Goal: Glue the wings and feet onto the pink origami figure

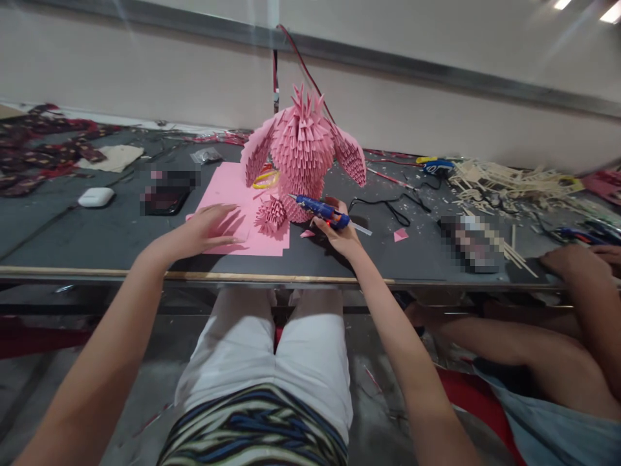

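Observation:
My right hand [339,234] is wrapped round a blue hot glue gun [315,207], whose nozzle points left and whose clear glue stick juts out to the right. My left hand [211,228] lies with fingers stretched out on a stack of pink paper sheets [218,188]. Between the hands sits a small spiky cluster of folded pink paper [270,215]. Behind it stands a tall pink figure [303,145] built from folded paper pieces, with two drooping side parts and a spiky top. The glue gun hides part of its base.
To the left are a dark phone [169,191] and a white earbud case [96,197]. A pink paper scrap [400,235] and a black cord [398,208] lie right. Farther right are pale sticks [504,184], another phone [468,246] and a co-worker's hand [572,262].

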The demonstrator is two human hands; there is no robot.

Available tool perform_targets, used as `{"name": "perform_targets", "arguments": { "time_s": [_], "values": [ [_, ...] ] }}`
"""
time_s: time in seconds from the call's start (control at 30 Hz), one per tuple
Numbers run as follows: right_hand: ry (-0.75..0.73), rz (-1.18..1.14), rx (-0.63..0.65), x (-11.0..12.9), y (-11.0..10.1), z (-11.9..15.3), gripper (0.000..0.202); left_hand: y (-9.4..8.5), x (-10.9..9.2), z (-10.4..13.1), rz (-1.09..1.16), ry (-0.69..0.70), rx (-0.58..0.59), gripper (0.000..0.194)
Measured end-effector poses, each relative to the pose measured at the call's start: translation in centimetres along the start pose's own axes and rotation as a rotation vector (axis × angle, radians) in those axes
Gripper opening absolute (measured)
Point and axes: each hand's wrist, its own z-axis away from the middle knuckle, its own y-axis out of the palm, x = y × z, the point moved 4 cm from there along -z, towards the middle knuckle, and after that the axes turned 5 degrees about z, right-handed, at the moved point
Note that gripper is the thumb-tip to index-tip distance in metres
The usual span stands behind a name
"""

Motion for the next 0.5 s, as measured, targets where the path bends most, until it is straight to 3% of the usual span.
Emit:
{"name": "perform_targets", "arguments": {
  "time_s": [0.13, 0.27, 0.37, 0.5],
  "values": [
    [-0.041, 0.055, -0.113, -0.3, -1.9, 0.5, 0.098, 1.2, 1.0, 0.8, -0.04, -0.027, 0.035, 0.097],
    [-0.074, 0.069, -0.132, -0.6, -3.4, 1.6, 0.093, 1.8, 1.2, 1.6, -0.085, 0.025, 0.003, 0.082],
    [-0.077, 0.048, -0.104, -0.2, -3.5, 2.7, 0.092, 1.7, 0.8, 2.0, -0.138, 0.066, -0.05, 0.073],
    [-0.048, 0.031, -0.079, 0.2, -3.0, 3.5, 0.084, 1.4, 0.7, 2.2, -0.13, 0.076, -0.1, 0.079]
  ]
}}
